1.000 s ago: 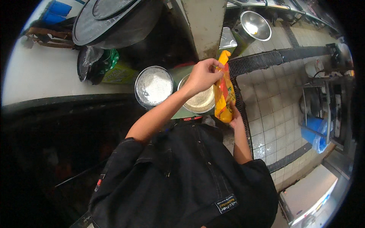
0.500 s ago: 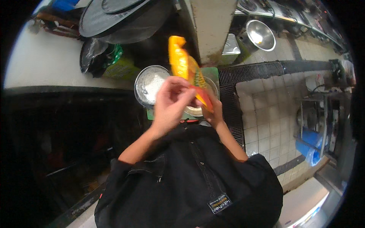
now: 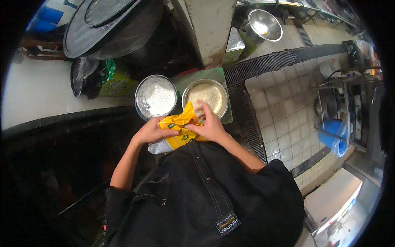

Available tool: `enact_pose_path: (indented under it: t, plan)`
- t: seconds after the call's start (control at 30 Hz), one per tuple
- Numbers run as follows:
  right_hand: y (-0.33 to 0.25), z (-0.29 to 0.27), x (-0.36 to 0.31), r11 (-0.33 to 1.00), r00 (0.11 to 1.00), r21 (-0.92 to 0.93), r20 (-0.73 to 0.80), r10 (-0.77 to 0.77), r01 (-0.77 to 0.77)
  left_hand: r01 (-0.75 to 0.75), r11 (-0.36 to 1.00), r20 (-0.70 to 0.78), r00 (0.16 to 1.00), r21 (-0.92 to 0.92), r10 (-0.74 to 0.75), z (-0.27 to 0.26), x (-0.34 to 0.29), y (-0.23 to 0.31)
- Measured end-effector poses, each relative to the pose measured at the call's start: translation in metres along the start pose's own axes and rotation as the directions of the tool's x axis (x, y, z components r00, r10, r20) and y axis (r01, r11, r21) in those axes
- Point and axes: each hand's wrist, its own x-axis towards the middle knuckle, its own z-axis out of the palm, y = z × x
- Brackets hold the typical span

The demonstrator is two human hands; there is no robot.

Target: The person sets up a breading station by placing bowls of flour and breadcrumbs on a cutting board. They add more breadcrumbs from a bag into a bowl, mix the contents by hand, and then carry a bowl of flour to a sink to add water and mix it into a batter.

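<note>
A crumpled yellow plastic bag (image 3: 177, 121) is held between my hands close to the front of my black jacket. My left hand (image 3: 151, 132) grips its left side, the thumb laid across it. At the right side, my right hand (image 3: 210, 126) pinches the bag with its thumb, while the index finger is raised. Just beyond the hands stand two metal bowls. White powder (image 3: 161, 98) lies in the left bowl (image 3: 138, 91); pale, crumb-like grains (image 3: 207, 95) fill much of the right bowl (image 3: 226, 101).
Under the right bowl is a green board (image 3: 187, 78). Large black lidded bins (image 3: 78, 35) stand at the far left, near a post (image 3: 209, 31). A floor drain grate (image 3: 247, 119) runs along the right. Farther off are a steel bowl (image 3: 271, 35) and a metal rack (image 3: 347, 111).
The bag came down from in front of the bowls, toward my body and to the left. Both hands moved with it. The right bowl shows fully now.
</note>
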Motion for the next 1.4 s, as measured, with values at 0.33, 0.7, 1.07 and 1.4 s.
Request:
enact_pose_path:
  t: [0.33,0.7,1.07,1.4]
  plan:
    - [-0.023,0.012,0.009,0.898,0.836,-0.425,0.53,0.142,0.117,0.066,0.996,0.396,0.915,0.054,-0.082,-0.028,0.03,-0.059]
    - [-0.018,0.027,0.04,0.927,0.862,-0.351,0.503,0.067,0.132,0.249,0.968,0.631,0.756,-0.031,-0.174,-0.06,0.085,-0.13]
    - [0.072,0.017,0.151,0.919,0.906,-0.043,-0.189,0.379,-0.393,-0.184,0.973,-0.802,0.598,-0.14,-0.003,-0.134,0.03,-0.105]
    - [0.152,0.091,0.436,0.736,0.949,-0.611,-0.284,0.14,-0.291,0.437,0.856,-0.606,0.612,-0.275,-0.508,0.06,-0.115,-0.264]
